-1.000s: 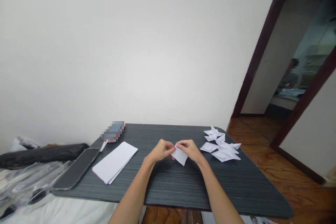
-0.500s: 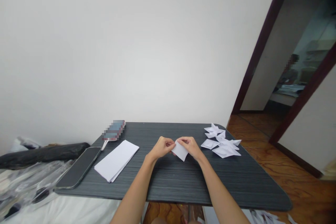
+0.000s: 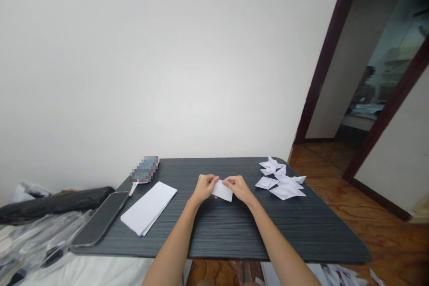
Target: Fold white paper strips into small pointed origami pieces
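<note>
A small folded piece of white paper (image 3: 223, 191) is held between my two hands above the middle of the dark table (image 3: 228, 237). My left hand (image 3: 205, 187) pinches its upper left side, with the thumb on top. On the upper right corner, my right hand (image 3: 238, 187) grips with thumb and fingers. Fingers behind the paper are mostly hidden. Several folded paper boats (image 3: 287, 187) lie in a group to the right of my right hand. A stack of white paper sheets (image 3: 149, 208) rests to the left of my left hand.
A phone (image 3: 100, 219) lies at the table's left edge, and a blurred-out device (image 3: 145, 170) stands behind the paper stack. Left of the table are a black wrapped roll (image 3: 56, 203) and clear plastic. A person (image 3: 365, 89) is beyond the doorway at right.
The folded paper has turned in my hands and moved slightly left, its lower edge now more level. Both hands still hold it. The view has shifted slightly.
</note>
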{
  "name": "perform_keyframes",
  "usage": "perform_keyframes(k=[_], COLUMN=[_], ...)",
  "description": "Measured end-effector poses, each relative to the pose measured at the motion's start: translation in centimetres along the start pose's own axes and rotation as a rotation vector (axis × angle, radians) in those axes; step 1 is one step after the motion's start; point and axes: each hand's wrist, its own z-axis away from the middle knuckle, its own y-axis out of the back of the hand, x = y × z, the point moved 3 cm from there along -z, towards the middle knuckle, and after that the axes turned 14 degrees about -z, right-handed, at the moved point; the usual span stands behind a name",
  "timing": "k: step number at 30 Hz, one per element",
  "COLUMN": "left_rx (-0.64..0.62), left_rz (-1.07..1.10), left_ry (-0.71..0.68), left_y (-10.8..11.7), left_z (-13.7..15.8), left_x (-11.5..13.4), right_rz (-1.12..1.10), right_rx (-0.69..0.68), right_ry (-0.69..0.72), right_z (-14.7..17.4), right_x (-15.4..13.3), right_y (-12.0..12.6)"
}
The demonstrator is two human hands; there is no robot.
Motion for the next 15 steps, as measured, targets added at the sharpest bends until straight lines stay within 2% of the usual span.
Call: perform_keyframes(k=[5, 7, 9, 11, 13, 15], left_rx=[0.094, 0.163, 0.262, 0.355, 0.394, 0.338], left_rz=[0.075, 0.079, 0.086, 0.069, 0.043, 0.085], left_ry=[0.123, 0.169, 0.216, 0.224, 0.19, 0.146], left_y=[-0.5, -0.5, -0.3, -0.2, -0.3, -0.7], left_z=[-0.2, -0.3, -0.3, -0.2, -0.2, -0.4], left_x=[-1.4, -1.8, -2.1, -2.1, -1.9, -1.8], right_rz=[-0.081, -0.147, -0.253, -0.35, -0.362, -0.32], right_rx=[0.18, 0.296, 0.355, 0.319, 0.24, 0.182], right_ry=[-0.003, 0.004, 0.005, -0.025, -0.08, -0.064], right_z=[-0.7, -0.7, -0.8, -0.9, -1.0, -1.1], right_x=[1.4, 1.8, 2.1, 2.3, 2.6, 2.6], right_y=[1.8, 2.5, 2.6, 2.0, 1.1, 0.5])
